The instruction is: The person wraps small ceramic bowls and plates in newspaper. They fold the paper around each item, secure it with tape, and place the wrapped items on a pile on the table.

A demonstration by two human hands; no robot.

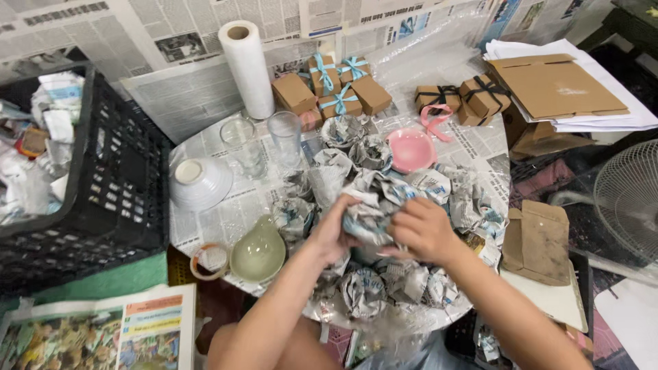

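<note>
Crate, black plastic, fills left of frame, holding crumpled paper. Round table, newspaper-covered, occupies centre. White paper roll stands upright at upper centre; kraft gift boxes with teal ribbon just right of it. Two clear glasses below the roll. Left hand and right hand, both closed, grip one newspaper-wrapped bundle between them at frame centre, above other wrapped bundles. Green bowl and tape roll lie lower left of the hands.
</note>
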